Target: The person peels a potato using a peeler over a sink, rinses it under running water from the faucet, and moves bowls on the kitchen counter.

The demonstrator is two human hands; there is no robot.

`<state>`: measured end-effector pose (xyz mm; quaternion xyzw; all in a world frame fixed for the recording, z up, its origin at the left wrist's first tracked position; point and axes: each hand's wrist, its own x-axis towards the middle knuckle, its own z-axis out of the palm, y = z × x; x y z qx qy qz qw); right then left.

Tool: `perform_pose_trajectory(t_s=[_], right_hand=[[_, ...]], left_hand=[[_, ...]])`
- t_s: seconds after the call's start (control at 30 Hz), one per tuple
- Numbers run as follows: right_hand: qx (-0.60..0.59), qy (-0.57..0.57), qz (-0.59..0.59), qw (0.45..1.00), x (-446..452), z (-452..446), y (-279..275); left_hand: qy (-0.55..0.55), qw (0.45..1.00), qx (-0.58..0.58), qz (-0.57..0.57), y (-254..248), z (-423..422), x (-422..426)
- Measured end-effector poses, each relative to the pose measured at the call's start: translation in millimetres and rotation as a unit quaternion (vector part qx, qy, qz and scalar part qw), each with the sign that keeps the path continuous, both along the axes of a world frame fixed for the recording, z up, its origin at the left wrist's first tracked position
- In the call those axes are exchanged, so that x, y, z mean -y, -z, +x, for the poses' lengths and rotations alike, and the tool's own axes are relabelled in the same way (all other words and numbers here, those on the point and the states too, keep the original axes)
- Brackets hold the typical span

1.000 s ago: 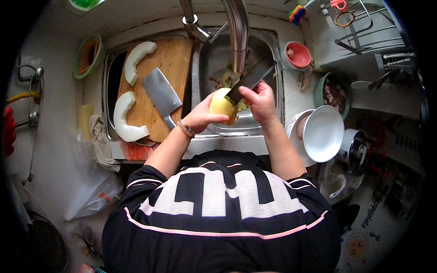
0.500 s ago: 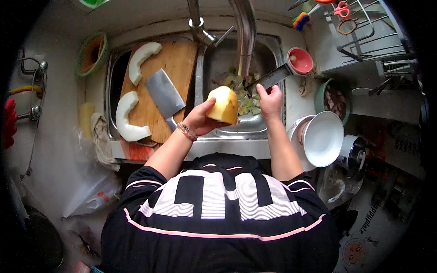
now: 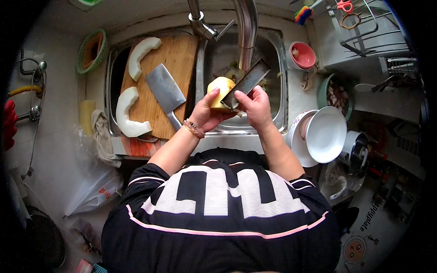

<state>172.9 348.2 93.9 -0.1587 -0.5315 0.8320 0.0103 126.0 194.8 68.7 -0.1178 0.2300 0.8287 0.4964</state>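
Note:
A rounded, peeled yellow vegetable, like a large potato, rests in my left hand, whose thumb lies on its near side. My right hand is closed on the near end of a long, flat, dark metal peeler. The peeler slants across the vegetable's right side and seems to touch it. Both hands are over the right sink basin, where peelings lie below the tap, partly hidden. A cleaver lies on the wooden cutting board to the left.
Two curved white melon pieces lie on the board. The tap hangs over the basin. To the right stand a pink bowl, a green bowl of meat and stacked white bowls. A green basket stands far left.
My right hand has brought the peeler left and down, from beside the pink bowl onto the vegetable. My left hand still holds the vegetable, now turned slightly.

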Motion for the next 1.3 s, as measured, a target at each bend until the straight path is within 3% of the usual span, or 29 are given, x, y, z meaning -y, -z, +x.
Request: perform_pose_trajectory(t_s=[0.2,0.23,0.27,0.33,0.47,0.53,0.67,0.83,0.87,0.93,1.0,1.13,1.17,1.2,1.3], right_hand=[[0.007,0.053,0.009,0.999,-12.5,-10.5,15.3],[0.058,0.11,0.182,0.975,-29.0,-16.8,22.7],[0.093,0.17,0.251,0.948,-53.0,-24.5,59.5],[0.111,0.202,0.262,0.937,-64.4,-23.9,54.7],[0.025,0.17,0.107,0.979,-46.8,-27.3,28.3],[0.015,0.079,-0.007,0.997,-42.0,-23.1,16.5],[0.019,0.007,-0.032,0.999,-16.7,-16.6,-3.0],[0.001,-0.03,-0.034,0.999,-15.0,-18.3,12.3],[0.029,-0.006,-0.005,1.0,-21.5,-19.7,19.5],[0.107,0.079,0.259,0.957,-49.7,-32.1,54.6],[0.101,0.155,0.316,0.93,-73.0,-34.1,81.5],[0.109,0.117,0.152,0.975,-75.2,-30.8,54.6],[0.087,0.095,0.491,0.862,-81.3,-29.4,67.6],[0.08,0.113,0.62,0.773,-73.3,-26.7,50.7],[0.032,0.151,0.333,0.93,-57.5,-28.7,24.2]], left_hand=[[0.048,0.998,-0.021,0.032,6.2,-6.4,13.8],[0.052,0.997,-0.007,0.052,4.9,-4.3,15.1],[0.057,0.996,0.012,0.068,2.2,1.7,19.2],[0.027,0.993,-0.002,0.113,-8.8,8.0,13.9],[0.036,0.998,0.014,0.059,3.9,1.2,11.7],[0.038,0.998,0.0,0.055,8.2,0.5,10.8],[0.072,0.989,-0.113,0.06,7.7,-3.9,11.4],[0.089,0.99,-0.104,0.031,6.4,-0.2,14.8],[0.093,0.99,-0.103,0.024,9.1,0.4,15.1],[0.093,0.988,-0.124,0.001,1.2,8.5,17.4],[0.106,0.986,-0.122,0.033,-4.3,11.2,17.5],[0.088,0.993,-0.074,0.03,0.2,0.3,16.4],[0.087,0.993,-0.08,0.018,-2.0,-1.2,16.0],[0.09,0.992,-0.081,0.014,-3.9,1.2,15.6],[0.092,0.991,-0.095,-0.015,-2.7,-4.5,14.4]])
